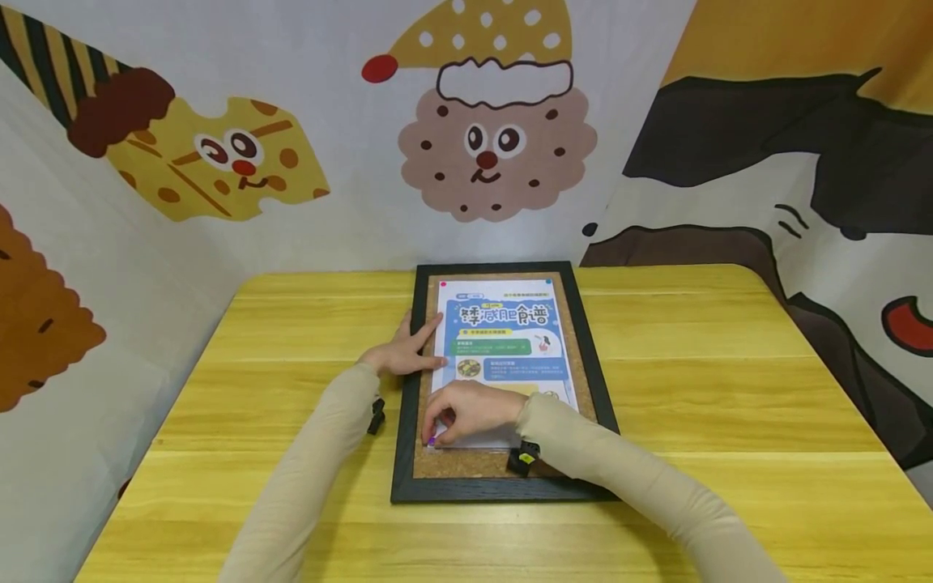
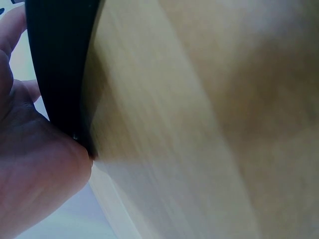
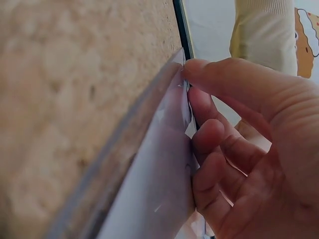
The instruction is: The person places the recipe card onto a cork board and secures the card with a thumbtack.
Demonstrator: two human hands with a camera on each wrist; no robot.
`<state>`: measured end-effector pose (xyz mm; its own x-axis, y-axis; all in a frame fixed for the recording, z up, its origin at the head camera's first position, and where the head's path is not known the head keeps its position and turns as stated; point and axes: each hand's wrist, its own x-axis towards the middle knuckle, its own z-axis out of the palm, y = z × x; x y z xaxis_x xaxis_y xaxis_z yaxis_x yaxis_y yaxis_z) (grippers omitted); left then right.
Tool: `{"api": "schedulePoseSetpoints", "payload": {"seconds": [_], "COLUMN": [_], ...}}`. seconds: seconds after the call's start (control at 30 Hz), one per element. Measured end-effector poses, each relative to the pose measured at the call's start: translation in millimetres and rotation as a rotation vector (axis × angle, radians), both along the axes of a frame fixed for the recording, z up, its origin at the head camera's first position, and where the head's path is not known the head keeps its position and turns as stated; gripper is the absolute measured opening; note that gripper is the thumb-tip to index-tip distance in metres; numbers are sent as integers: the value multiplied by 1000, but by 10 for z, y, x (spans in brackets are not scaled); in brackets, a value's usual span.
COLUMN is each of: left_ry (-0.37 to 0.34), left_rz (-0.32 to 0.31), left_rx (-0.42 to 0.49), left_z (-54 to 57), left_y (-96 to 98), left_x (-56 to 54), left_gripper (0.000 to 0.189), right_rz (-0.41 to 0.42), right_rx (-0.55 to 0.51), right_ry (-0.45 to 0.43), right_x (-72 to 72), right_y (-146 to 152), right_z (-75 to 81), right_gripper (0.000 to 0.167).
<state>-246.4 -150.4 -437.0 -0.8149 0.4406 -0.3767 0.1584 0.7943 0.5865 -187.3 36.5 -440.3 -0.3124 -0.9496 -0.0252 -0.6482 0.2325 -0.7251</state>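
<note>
A black-framed corkboard [image 1: 466,465] lies on the table with a printed sheet [image 1: 503,320] on it, inside a clear plastic sleeve [image 3: 144,107]. At the sheet's lower left corner my right hand [image 1: 470,409] pinches a small purple pushpin [image 1: 432,441] between thumb and finger; in the right wrist view the pin is hidden by the fingertips. My left hand [image 1: 399,350] rests spread over the board's left side, its fingers reaching the sheet's edge. From the left wrist, the hand [image 2: 37,159] is seen against the black frame [image 2: 62,64].
A red pin [image 1: 443,284] and a blue pin [image 1: 548,282] mark the sheet's top corners. The yellow wooden table [image 1: 700,380] extends on both sides of the board. Behind it hangs a cartoon-printed cloth [image 1: 335,73]. Both wrists carry small black cameras.
</note>
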Motion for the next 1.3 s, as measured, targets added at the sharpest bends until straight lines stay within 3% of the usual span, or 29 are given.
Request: {"api": "schedulePoseSetpoints", "payload": {"seconds": [0.3, 0.73, 1.13, 1.3], "left_ry": [-3, -4, -14, -19], "left_rz": [3, 3, 11, 20], "left_rx": [-8, -1, -7, -10], "left_z": [-2, -8, -6, -13], "left_y": [-4, 3, 14, 17], "left_x": [1, -9, -6, -9], "left_gripper": [90, 90, 90, 91], "right_rz": [10, -20, -40, -49], "right_rx": [12, 8, -7, -11], "right_ry": [13, -65, -76, -126], "right_x": [-5, -11, 11, 13], "right_y": [4, -6, 4, -3], "right_z": [1, -30, -34, -23], "right_gripper": [10, 9, 6, 8]}}
